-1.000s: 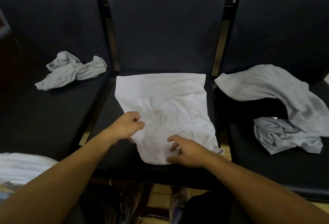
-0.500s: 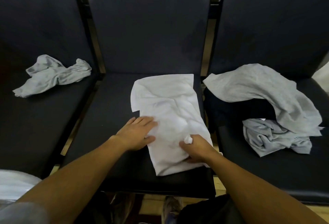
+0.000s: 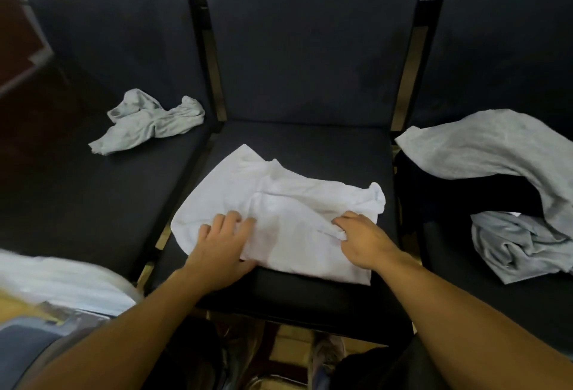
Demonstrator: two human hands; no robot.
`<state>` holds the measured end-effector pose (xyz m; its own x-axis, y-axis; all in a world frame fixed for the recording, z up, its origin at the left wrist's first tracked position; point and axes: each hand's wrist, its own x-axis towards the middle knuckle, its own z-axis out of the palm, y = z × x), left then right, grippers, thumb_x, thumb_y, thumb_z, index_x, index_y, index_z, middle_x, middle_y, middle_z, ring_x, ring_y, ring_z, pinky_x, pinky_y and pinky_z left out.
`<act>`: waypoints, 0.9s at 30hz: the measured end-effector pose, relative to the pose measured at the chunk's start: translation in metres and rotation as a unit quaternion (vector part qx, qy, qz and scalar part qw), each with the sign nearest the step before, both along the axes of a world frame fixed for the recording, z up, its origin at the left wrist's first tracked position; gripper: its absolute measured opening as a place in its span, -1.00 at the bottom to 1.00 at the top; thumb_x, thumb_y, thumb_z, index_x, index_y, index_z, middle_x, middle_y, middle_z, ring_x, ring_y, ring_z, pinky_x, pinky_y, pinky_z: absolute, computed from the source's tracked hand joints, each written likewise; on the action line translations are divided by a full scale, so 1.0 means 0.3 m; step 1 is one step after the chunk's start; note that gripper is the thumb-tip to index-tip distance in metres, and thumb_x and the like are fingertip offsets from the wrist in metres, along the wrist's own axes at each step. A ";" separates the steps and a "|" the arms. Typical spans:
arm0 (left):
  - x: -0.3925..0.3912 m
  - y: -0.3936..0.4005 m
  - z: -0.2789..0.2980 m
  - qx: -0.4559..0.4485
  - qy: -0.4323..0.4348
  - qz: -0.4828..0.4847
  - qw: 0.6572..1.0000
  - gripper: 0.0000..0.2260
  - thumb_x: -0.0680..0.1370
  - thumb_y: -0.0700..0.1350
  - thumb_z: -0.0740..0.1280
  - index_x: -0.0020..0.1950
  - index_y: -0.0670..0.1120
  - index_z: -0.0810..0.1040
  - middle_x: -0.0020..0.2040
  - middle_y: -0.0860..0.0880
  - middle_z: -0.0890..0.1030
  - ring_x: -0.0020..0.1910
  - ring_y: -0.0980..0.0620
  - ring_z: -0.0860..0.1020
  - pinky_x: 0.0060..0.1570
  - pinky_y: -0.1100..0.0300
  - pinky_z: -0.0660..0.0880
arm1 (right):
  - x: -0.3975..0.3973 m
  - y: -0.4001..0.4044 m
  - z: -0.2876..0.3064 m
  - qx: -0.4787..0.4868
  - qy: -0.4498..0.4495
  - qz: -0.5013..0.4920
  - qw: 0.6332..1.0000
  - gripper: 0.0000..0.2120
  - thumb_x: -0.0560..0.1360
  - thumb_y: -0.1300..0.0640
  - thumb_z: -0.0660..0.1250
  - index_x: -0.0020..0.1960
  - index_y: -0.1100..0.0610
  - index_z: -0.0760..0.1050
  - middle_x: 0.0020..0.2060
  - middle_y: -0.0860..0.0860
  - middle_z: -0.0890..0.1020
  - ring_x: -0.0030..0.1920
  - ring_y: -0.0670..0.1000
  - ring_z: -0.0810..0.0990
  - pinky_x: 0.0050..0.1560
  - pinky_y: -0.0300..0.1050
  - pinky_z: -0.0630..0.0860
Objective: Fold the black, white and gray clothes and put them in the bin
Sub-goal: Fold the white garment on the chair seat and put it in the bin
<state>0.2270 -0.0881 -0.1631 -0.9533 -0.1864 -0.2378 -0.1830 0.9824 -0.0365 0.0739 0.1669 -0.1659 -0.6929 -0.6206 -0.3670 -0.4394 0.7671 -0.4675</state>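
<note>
On the middle seat, the limp, light white shirt point(image 3: 279, 212) sags — left hand point(image 3: 221, 247) presses flat at 8 o'clock, right hand point(image 3: 362, 240) pinches a 3 o'clock fold.

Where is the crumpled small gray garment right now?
In the head view, the small gray garment lies on the left chair seat, apart from the white shirt.

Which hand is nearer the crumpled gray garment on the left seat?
Left. The left hand lies below-right of the gray garment; the right hand sits farther right.
</note>
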 end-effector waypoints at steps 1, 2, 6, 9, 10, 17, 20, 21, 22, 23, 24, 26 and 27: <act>0.017 -0.032 -0.005 0.000 -0.010 0.036 0.999 -0.31 0.50 0.26 0.31 0.56 0.10 0.17 0.43 -0.01 0.31 0.36 -0.09 0.35 0.33 -0.08 0.37 | -0.004 0.004 -0.001 -0.002 -0.006 -0.001 1.000 -0.65 0.58 0.28 0.18 0.32 0.07 0.51 0.24 -0.04 0.47 0.29 0.03 0.42 0.34 -0.09 0.39; 0.033 -0.059 -0.008 0.004 -0.030 0.070 0.997 -0.29 0.50 0.21 0.32 0.58 0.09 0.13 0.45 -0.02 0.30 0.39 -0.10 0.34 0.36 -0.10 0.37 | -0.009 0.009 -0.003 -0.004 -0.012 -0.002 1.000 -0.63 0.58 0.29 0.18 0.33 0.06 0.50 0.25 -0.06 0.45 0.30 0.02 0.40 0.36 -0.08 0.37; 0.073 -0.113 0.011 0.027 -0.060 0.131 0.989 -0.55 0.60 -0.04 0.23 0.49 0.05 0.27 0.44 0.01 0.35 0.42 -0.06 0.35 0.40 -0.06 0.36 | -0.039 0.027 -0.015 -0.024 -0.032 -0.031 0.999 -0.62 0.59 0.29 0.16 0.33 0.01 0.49 0.20 -0.12 0.42 0.29 -0.02 0.39 0.37 -0.07 0.38; 0.082 -0.118 0.038 -0.018 -0.046 0.104 0.993 -0.85 0.65 -0.12 0.14 0.12 0.01 0.49 0.02 0.05 0.49 0.01 0.04 0.52 0.06 0.15 0.48 | -0.056 0.029 -0.013 -0.053 -0.018 -0.076 0.996 -0.74 0.62 0.24 0.18 0.18 -0.08 0.44 0.09 -0.07 0.53 0.08 -0.02 0.54 0.06 -0.14 0.51; 0.089 -0.122 0.038 -0.005 -0.042 0.114 0.993 -0.85 0.64 -0.13 0.13 0.00 -0.02 0.49 -0.09 0.05 0.49 -0.10 0.04 0.53 -0.05 0.16 0.48 | -0.062 0.032 -0.016 -0.056 -0.012 -0.094 0.994 -0.80 0.63 0.20 0.17 0.13 -0.08 0.41 0.01 -0.06 0.54 -0.02 -0.04 0.54 -0.09 -0.18 0.48; 0.082 -0.226 0.084 0.413 0.095 0.382 0.821 -0.83 0.58 -0.23 0.20 -0.17 -0.18 0.51 -0.22 -0.15 0.47 -0.19 -0.07 0.43 -0.22 0.13 0.33 | -0.098 0.015 0.004 -0.153 -0.053 -0.233 0.959 -0.75 0.68 -0.01 0.19 -0.17 -0.01 0.41 -0.24 0.00 0.53 -0.24 -0.03 0.50 -0.28 -0.17 0.36; 0.027 -0.281 0.081 0.430 0.160 0.463 0.759 -0.79 0.62 -0.20 0.15 -0.02 -0.21 0.57 -0.10 -0.17 0.49 -0.12 -0.13 0.44 -0.15 0.02 0.39 | -0.122 0.023 0.035 -0.244 -0.034 -0.335 0.909 -0.72 0.67 -0.04 0.20 -0.18 0.04 0.46 -0.24 0.03 0.55 -0.22 -0.01 0.54 -0.21 -0.12 0.45; 0.003 -0.295 0.074 0.434 0.163 0.468 0.752 -0.79 0.63 -0.17 0.17 0.00 -0.22 0.56 -0.09 -0.18 0.51 -0.11 -0.14 0.46 -0.13 -0.03 0.43 | -0.137 0.032 0.028 -0.240 -0.030 -0.358 0.902 -0.72 0.67 -0.05 0.20 -0.12 0.08 0.50 -0.19 0.07 0.59 -0.16 0.03 0.58 -0.13 -0.05 0.52; -0.017 -0.303 0.073 0.441 0.161 0.459 0.754 -0.80 0.63 -0.14 0.22 0.04 -0.24 0.57 -0.08 -0.23 0.54 -0.11 -0.16 0.50 -0.10 -0.06 0.48 | -0.146 0.042 0.017 -0.220 -0.032 -0.373 0.901 -0.70 0.66 -0.06 0.20 -0.07 0.13 0.53 -0.15 0.10 0.60 -0.11 0.09 0.60 -0.04 0.02 0.57; -0.034 -0.309 0.073 0.443 0.152 0.435 0.769 -0.83 0.63 -0.13 0.28 0.06 -0.22 0.58 -0.06 -0.25 0.59 -0.10 -0.16 0.54 -0.08 -0.06 0.52 | -0.152 0.054 -0.001 -0.192 -0.037 -0.379 0.904 -0.68 0.66 -0.07 0.21 -0.06 0.17 0.53 -0.14 0.14 0.61 -0.09 0.14 0.62 0.00 0.07 0.58; -0.060 -0.309 0.070 0.434 0.138 0.402 0.794 -0.87 0.61 -0.15 0.33 0.07 -0.19 0.60 -0.04 -0.25 0.61 -0.11 -0.13 0.56 -0.10 -0.02 0.54 | -0.160 0.064 -0.017 -0.163 -0.036 -0.381 0.909 -0.66 0.65 -0.06 0.21 -0.09 0.19 0.51 -0.15 0.16 0.61 -0.09 0.19 0.62 -0.01 0.08 0.56; -0.106 -0.321 0.066 0.398 0.135 0.344 0.840 -0.94 0.61 -0.20 0.33 0.07 -0.15 0.56 -0.07 -0.22 0.62 -0.17 -0.08 0.57 -0.20 0.05 0.52 | -0.175 0.066 -0.026 -0.136 -0.015 -0.372 0.918 -0.65 0.66 -0.04 0.21 -0.14 0.22 0.47 -0.20 0.18 0.59 -0.12 0.21 0.61 -0.10 0.02 0.51; -0.142 -0.331 0.058 0.372 0.156 0.327 0.855 -0.96 0.63 -0.20 0.31 0.06 -0.13 0.52 -0.10 -0.19 0.61 -0.20 -0.09 0.57 -0.23 0.04 0.52 | -0.193 0.063 -0.030 -0.143 0.001 -0.368 0.919 -0.65 0.66 -0.03 0.20 -0.13 0.23 0.47 -0.21 0.17 0.58 -0.14 0.18 0.60 -0.13 0.00 0.49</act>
